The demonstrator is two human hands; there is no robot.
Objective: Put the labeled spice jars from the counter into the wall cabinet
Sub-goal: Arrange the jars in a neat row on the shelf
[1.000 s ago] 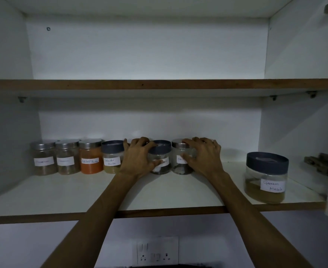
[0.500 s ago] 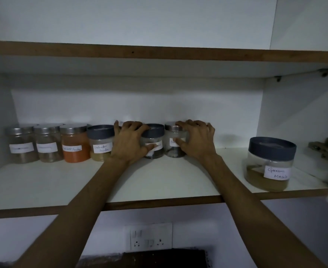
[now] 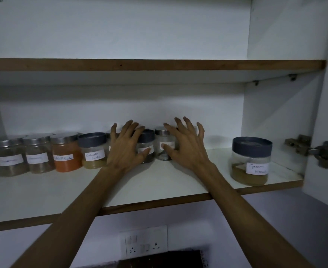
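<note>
A row of labeled spice jars stands at the back of the lower cabinet shelf point(image 3: 43, 192). From the left: two steel-lidded jars point(image 3: 11, 155), an orange chilli powder jar point(image 3: 65, 153), a coriander powder jar point(image 3: 93, 151) with a dark lid. My left hand point(image 3: 126, 149) hovers with spread fingers in front of a dark-lidded jar point(image 3: 146, 147). My right hand point(image 3: 186, 146) is spread beside a steel-lidded jar point(image 3: 164, 146), just off it. Neither hand grips anything. A large Garam Masala jar point(image 3: 251, 161) stands apart at the right.
The upper shelf point(image 3: 155, 64) runs across above. A door hinge point(image 3: 312, 149) sits on the right cabinet wall. A wall socket plate point(image 3: 143, 242) is below the cabinet. Bare shelf lies between my right hand and the large jar.
Both hands have let go of the two middle jars and their fingers have spread open. The camera view has shifted slightly upward.
</note>
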